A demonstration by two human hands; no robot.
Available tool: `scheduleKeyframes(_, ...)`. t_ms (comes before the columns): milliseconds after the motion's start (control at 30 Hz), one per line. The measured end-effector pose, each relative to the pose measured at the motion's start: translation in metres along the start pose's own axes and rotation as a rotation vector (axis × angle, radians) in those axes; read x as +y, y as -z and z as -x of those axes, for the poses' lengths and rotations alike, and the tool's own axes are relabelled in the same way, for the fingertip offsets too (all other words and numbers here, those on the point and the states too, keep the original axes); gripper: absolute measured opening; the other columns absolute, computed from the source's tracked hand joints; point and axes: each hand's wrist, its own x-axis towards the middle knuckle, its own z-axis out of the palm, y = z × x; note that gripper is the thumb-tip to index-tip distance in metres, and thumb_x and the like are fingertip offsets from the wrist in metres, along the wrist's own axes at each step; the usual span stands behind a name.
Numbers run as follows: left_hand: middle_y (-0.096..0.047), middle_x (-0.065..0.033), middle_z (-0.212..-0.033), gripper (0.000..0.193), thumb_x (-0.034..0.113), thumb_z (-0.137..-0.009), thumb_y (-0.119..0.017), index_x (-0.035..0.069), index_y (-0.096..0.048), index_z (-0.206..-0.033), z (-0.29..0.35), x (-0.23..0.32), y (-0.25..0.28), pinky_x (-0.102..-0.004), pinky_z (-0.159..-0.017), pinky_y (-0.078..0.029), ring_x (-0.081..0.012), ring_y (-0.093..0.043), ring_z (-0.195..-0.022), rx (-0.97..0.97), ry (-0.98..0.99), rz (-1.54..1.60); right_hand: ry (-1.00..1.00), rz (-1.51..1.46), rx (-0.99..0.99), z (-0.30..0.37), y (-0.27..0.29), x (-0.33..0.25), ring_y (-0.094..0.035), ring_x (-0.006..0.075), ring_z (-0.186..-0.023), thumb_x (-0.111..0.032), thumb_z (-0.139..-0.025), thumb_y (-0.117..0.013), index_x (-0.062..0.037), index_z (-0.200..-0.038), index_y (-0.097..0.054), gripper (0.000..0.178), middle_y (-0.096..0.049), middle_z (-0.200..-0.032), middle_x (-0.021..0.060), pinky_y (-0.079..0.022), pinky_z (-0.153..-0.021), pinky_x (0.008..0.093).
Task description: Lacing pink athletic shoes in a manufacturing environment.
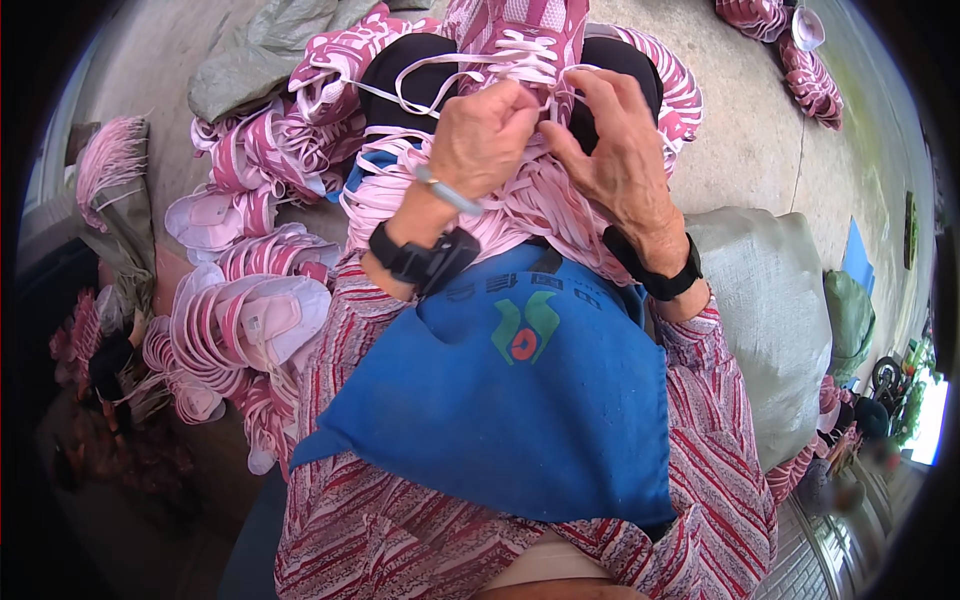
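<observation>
A pink and white sneaker [515, 35] rests between my knees, its white laces [525, 60] partly threaded through the eyelets. My left hand [485, 140] is closed by the laced part, pinching a white shoelace; the exact grip point is partly hidden by the fingers. A loose length of lace loops out to the left of this hand. My right hand [620, 150] is beside the sneaker on the right, thumb and fingers apart, fingertips near a lace strand. Beneath both hands, a thick bundle of pale pink laces [510, 215] lies on my lap over the blue apron [500, 420].
Many pink and white shoe uppers [250, 320] are heaped at my left. A grey-green sack [260, 60] lies at the far left. At my right stands a pale woven sack [765, 320]. More shoe uppers [810, 85] lie on the concrete floor at the far right.
</observation>
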Motion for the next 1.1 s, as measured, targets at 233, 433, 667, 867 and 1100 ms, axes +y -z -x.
scheduleKeyframes(233,-0.062,0.0002,-0.069,0.008,0.006,-0.089,-0.06,0.0,-0.064,-0.09,0.033,0.096,0.068,-0.0208,-0.046,-0.039,-0.0056,-0.053,-0.051,-0.9,0.387,0.857,0.269,-0.158,-0.251,0.013,0.007,-0.021,-0.052,0.0319,-0.118,-0.013,-0.077,-0.067,-0.0081,-0.117,-0.061,0.041,-0.057,-0.123,0.0124,-0.04,-0.102,0.042)
scheduleKeyframes(433,-0.068,-0.0105,-0.078,0.018,0.014,-0.091,-0.064,-0.002,-0.065,-0.084,0.037,0.083,0.085,-0.0222,-0.045,-0.042,-0.0091,-0.055,-0.047,-1.158,0.266,0.92,0.218,-0.578,-0.412,0.007,0.007,-0.037,-0.061,0.0303,-0.071,-0.018,-0.087,-0.057,-0.0068,-0.088,-0.062,0.013,-0.06,-0.075,0.0085,-0.048,-0.071,0.0432)
scheduleKeyframes(667,-0.067,-0.014,-0.09,0.054,0.044,-0.101,-0.036,-0.005,-0.058,-0.11,0.049,0.007,0.063,-0.0261,-0.06,-0.055,-0.0152,-0.066,-0.071,-0.339,0.712,1.077,0.375,-1.212,-0.685,-0.019,0.041,-0.119,-0.058,0.0306,-0.059,-0.019,-0.086,-0.056,-0.0048,-0.081,-0.059,0.015,-0.056,-0.066,0.0101,-0.046,-0.053,0.038)
scheduleKeyframes(867,-0.063,-0.0043,-0.074,0.046,0.035,-0.102,-0.039,-0.006,-0.053,-0.119,0.013,0.03,0.019,-0.0257,-0.067,-0.054,-0.0123,-0.063,-0.062,-0.27,0.885,1.286,0.528,-1.359,-0.861,-0.015,0.01,-0.161,-0.053,0.0331,-0.056,-0.017,-0.081,-0.06,-0.0028,-0.077,-0.055,0.016,-0.05,-0.061,0.0117,-0.045,-0.053,0.0415)
scheduleKeyframes(1100,-0.041,0.0068,-0.049,0.029,0.029,-0.099,-0.05,0.003,-0.061,-0.096,0.047,0.03,0.059,-0.0167,-0.041,-0.025,-0.001,-0.034,-0.041,-0.473,0.57,0.595,0.32,-1.03,-0.92,-0.007,0.04,-0.083,-0.061,0.0348,-0.081,-0.012,-0.083,-0.058,0.0033,-0.097,-0.057,0.02,-0.06,-0.085,0.0164,-0.049,-0.07,0.0401)
